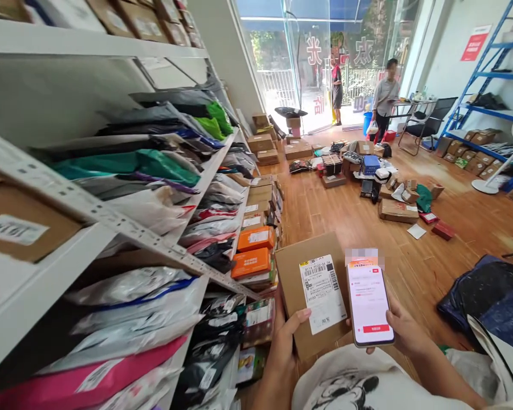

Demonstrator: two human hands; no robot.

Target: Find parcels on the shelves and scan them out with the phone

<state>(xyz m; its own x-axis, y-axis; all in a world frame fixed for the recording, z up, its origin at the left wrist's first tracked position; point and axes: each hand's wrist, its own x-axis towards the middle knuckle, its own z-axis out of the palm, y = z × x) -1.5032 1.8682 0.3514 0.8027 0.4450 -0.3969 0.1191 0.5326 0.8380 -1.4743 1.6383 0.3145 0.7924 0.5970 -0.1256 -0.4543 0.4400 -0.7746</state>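
Note:
A brown cardboard box [291, 285] is gripped in my left hand [287, 336], its thumb pressed on the front face near the white shipping label [322, 293]. Right beside it, my right hand [404, 327] holds a smartphone [371, 304] upright, fingers wrapped behind and around its edge. The phone's screen is lit, with a red button near the bottom; its text is too small to read. Box and phone are side by side before my white printed shirt [342, 378]. Part of my left hand's fingers is hidden behind the box.
White shelves [106, 228] full of bagged parcels stand close on my left. Orange boxes [252, 261] line their lower end. Parcels [370, 165] lie scattered on the wooden floor [312, 210] ahead. A person [385, 97] stands near the glass front; blue racks [474, 85] and a fan [491, 176] are right.

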